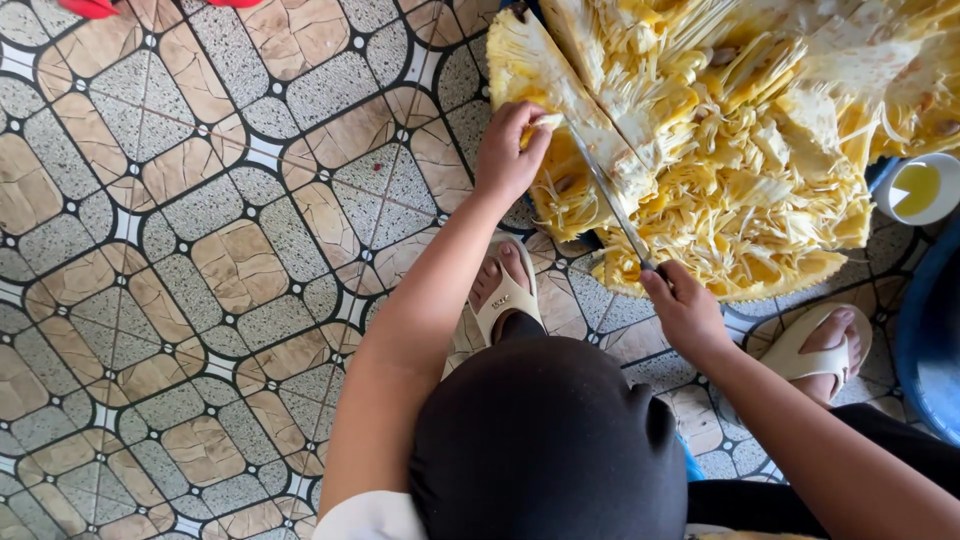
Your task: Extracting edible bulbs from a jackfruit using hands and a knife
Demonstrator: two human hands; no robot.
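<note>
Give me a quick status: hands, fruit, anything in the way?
Left hand gripping the cut jackfruit edge. Right hand shut on knife, blade in the flesh. Small cup of yellow liquid beside fruit, clear of blade.

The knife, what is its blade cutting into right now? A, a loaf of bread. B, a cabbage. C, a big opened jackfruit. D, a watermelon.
C: the right hand holds the knife with its blade in the yellow, stringy flesh of the opened jackfruit, while the left hand grips the fruit's cut edge.
</note>
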